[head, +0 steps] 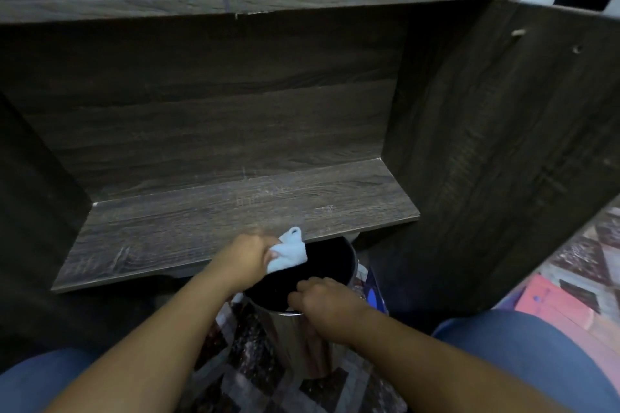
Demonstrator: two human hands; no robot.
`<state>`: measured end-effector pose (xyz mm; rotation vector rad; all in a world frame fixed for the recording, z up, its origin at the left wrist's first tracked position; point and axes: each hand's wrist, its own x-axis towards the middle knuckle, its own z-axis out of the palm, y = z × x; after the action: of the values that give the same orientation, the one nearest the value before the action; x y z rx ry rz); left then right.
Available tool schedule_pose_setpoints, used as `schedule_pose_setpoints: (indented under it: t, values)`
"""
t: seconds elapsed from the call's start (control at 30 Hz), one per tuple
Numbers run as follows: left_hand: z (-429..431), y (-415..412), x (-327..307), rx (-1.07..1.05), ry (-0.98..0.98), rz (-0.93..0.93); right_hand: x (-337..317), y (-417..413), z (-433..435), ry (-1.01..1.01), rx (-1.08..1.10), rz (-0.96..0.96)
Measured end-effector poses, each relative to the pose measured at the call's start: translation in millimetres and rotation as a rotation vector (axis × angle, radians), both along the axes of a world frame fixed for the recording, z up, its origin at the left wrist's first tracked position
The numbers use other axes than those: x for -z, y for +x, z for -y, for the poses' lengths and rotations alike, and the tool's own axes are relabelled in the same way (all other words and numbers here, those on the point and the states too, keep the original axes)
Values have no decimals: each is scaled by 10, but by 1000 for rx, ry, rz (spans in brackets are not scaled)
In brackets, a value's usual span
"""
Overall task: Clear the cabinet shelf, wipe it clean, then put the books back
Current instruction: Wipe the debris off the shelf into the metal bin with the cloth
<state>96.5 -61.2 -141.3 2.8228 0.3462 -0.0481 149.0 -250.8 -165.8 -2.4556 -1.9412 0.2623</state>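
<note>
The dark wood cabinet shelf (214, 221) lies bare in front of me, with pale scuffs and dust on its surface. My left hand (246, 253) grips a crumpled white cloth (290, 251) at the shelf's front edge, over the mouth of a round metal bin (345, 255). My right hand (318, 298) has its fingers curled over the bin's near rim. No books are in view.
The bin stands on a patterned floor (241, 375) under the shelf edge. An upper shelf (235, 0) with a divider runs across the top. A tall cabinet side panel (503, 161) rises on the right. My knees in blue jeans (523, 345) flank the bin.
</note>
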Motion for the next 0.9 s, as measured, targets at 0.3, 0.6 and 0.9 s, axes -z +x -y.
schedule_pose_setpoints:
  t: [0.3, 0.6, 0.9]
  values:
    - [-4, 99, -230, -137, 8, 266, -20, 41, -27, 11, 29, 4]
    - [-165, 226, -127, -149, 76, 366, 330, 229, -146, 5, 70, -31]
    - [-359, 554, 65, -118, 227, 523, 816, 463, -416, -68, 128, -5]
